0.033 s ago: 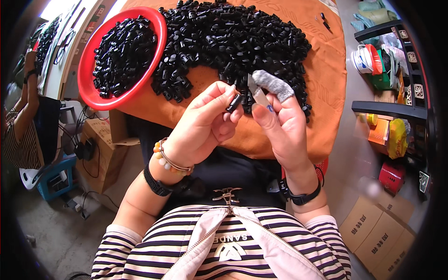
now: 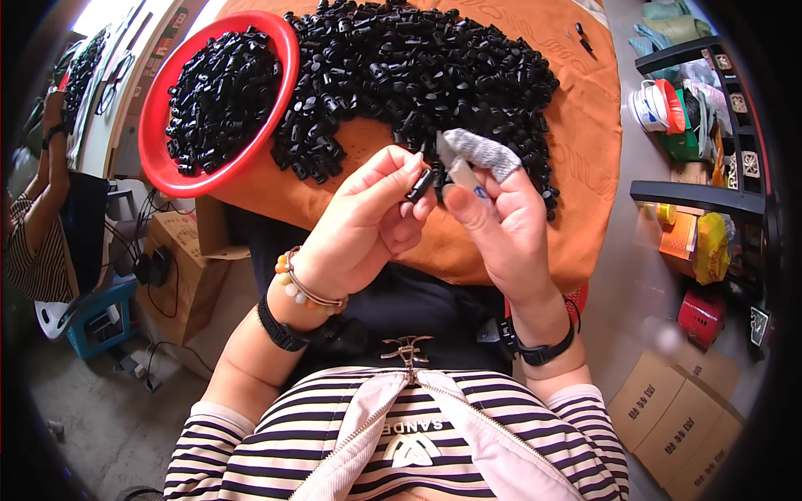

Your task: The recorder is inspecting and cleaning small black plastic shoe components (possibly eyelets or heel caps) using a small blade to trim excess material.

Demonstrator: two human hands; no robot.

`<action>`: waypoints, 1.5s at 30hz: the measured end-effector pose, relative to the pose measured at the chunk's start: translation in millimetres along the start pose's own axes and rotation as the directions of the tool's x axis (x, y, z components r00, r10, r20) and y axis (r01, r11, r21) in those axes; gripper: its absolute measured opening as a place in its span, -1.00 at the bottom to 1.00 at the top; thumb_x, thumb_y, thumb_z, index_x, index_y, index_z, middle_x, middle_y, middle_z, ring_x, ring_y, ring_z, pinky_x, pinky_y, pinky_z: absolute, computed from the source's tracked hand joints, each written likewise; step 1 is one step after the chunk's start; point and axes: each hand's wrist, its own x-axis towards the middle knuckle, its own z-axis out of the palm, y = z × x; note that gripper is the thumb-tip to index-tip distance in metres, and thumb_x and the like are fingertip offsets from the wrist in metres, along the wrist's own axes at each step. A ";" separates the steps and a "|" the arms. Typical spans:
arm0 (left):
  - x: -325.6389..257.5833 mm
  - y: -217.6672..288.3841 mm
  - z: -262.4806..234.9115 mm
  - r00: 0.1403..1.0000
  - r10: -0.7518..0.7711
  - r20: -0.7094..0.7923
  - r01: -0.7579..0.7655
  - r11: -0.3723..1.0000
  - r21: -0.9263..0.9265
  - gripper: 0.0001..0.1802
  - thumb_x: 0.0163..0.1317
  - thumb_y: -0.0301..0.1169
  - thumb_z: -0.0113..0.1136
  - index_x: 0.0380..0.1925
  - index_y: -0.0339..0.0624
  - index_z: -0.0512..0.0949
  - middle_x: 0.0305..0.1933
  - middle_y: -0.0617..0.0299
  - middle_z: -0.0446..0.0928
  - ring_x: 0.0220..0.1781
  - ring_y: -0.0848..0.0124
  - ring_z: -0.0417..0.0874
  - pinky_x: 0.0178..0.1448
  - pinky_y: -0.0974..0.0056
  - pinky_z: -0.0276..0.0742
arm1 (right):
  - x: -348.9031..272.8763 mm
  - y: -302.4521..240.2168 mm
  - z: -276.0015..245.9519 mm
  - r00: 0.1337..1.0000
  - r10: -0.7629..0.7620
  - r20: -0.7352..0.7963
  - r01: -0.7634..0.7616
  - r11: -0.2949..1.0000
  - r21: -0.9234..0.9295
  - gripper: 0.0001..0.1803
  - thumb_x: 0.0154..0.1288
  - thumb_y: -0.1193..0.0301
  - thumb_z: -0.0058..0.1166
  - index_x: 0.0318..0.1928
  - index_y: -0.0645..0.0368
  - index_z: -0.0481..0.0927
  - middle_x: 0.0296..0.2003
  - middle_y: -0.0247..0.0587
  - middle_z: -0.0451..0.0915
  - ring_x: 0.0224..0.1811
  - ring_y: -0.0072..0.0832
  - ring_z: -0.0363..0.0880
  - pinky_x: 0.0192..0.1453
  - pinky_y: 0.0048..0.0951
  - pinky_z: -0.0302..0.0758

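Note:
My left hand (image 2: 373, 196) pinches a small black cylindrical plastic part (image 2: 420, 185) between thumb and fingers, slightly tilted. In my right hand (image 2: 505, 225) is a flat blade (image 2: 462, 174), gripped between thumb and index finger, its pointed end toward the black part. A grey knitted cover (image 2: 480, 152) wraps the index finger of that hand. The blade and the part look a little apart. Behind both hands spreads a large heap of similar black parts (image 2: 434, 67) on an orange cloth (image 2: 585, 117). A red basin (image 2: 290, 92) full of such parts stands at the left.
To the right stands a black shelf rack (image 2: 702, 194) with bags and tubs. Cardboard boxes (image 2: 677, 417) lie at the lower right. At the left are an open carton (image 2: 188, 275), loose cables and a blue stool (image 2: 104, 321). Another person's arm (image 2: 52, 167) shows at the far left.
My right hand has shifted slightly left with the blade, bringing the tip nearer the black part. My left hand holds nearly still.

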 end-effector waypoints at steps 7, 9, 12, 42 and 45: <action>3.3 -0.3 -5.5 0.999 0.013 -0.035 -0.013 1.000 -0.006 -0.93 0.32 -0.36 -0.06 -0.24 -0.05 0.34 -0.48 0.43 0.36 -0.62 0.70 0.18 -0.59 0.56 0.05 | 19.3 5.6 17.2 0.996 0.038 0.085 -0.033 0.998 -0.050 -0.60 0.19 0.54 0.12 0.02 0.38 0.36 -0.35 -0.32 0.52 -0.44 -0.76 0.44 -0.34 -0.72 0.43; 2.9 0.9 -8.9 1.000 0.011 -0.004 -0.011 1.000 -0.002 -0.92 0.32 -0.36 -0.06 -0.23 -0.05 0.35 -0.47 0.43 0.36 -0.59 0.70 0.21 -0.59 0.57 0.04 | 20.9 5.7 17.4 0.996 0.063 0.066 -0.063 0.998 -0.004 -0.60 0.19 0.54 0.12 0.02 0.38 0.36 -0.34 -0.31 0.52 -0.44 -0.76 0.44 -0.34 -0.72 0.43; 2.6 2.6 -10.9 0.998 0.005 0.068 -0.004 1.000 -0.026 -0.90 0.33 -0.34 -0.07 -0.23 -0.06 0.35 -0.47 0.42 0.36 -0.58 0.70 0.23 -0.59 0.57 0.05 | 21.9 4.9 18.6 0.995 0.095 0.035 -0.097 0.992 0.086 -0.61 0.20 0.55 0.10 0.03 0.37 0.35 -0.31 -0.31 0.51 -0.44 -0.76 0.43 -0.34 -0.73 0.42; -19.9 150.8 -110.9 0.891 0.443 0.099 -0.388 0.856 -0.342 -0.62 0.35 -0.49 -0.23 0.15 -0.33 0.15 0.11 -0.04 0.31 -0.03 0.29 0.47 -0.13 0.30 0.54 | -5.0 -27.3 -99.6 0.964 -0.017 -0.265 -0.113 0.877 -0.466 -0.35 0.10 0.61 0.16 0.21 0.21 0.23 -0.26 -0.33 0.40 -0.16 -0.62 0.39 -0.10 -0.60 0.43; -24.6 161.6 -119.5 0.856 0.507 0.103 -0.436 0.814 -0.384 -0.51 0.34 -0.55 -0.29 0.27 -0.32 -0.01 0.32 -0.13 0.07 0.26 0.13 0.28 0.05 0.14 0.51 | -13.0 -21.0 -101.8 0.974 -0.071 -0.213 -0.076 0.791 -0.607 -0.27 0.02 0.68 0.18 0.24 0.13 0.23 -0.24 -0.27 0.44 -0.16 -0.55 0.45 -0.09 -0.53 0.46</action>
